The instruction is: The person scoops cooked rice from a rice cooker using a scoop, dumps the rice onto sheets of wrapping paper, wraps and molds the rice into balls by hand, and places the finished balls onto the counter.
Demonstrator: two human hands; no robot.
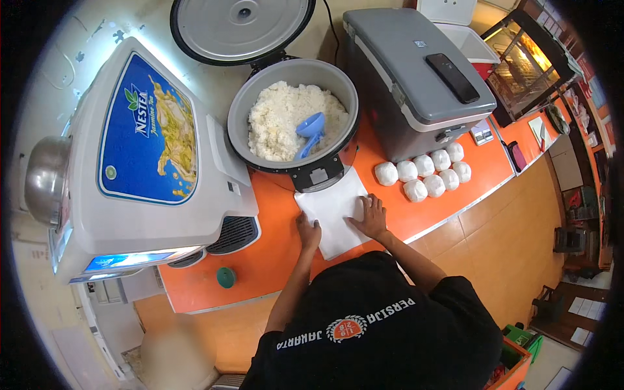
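White paper sheets (336, 214) lie on the orange counter in front of me, partly beneath the front of a rice cooker (319, 178). My left hand (309, 233) rests at the paper's left edge, thumb apart from the fingers. My right hand (373, 218) lies spread on the paper's right side. Neither hand grips anything that I can see. Cooked white rice (278, 117) fills much of the cooker, whose lid (243, 24) is raised. On the rice are a blue scoop (311, 125) and a blue handled utensil (308, 147). Several white wrapped bundles (415, 190) sit in two rows to the right.
A Nestea drink dispenser (146, 214) stands left, near a green cup (226, 277). A grey cooler box (390, 63) with a phone (452, 78) on its lid stands at right. Beyond are a lit display case (524, 63) and a knife (542, 136) on a board.
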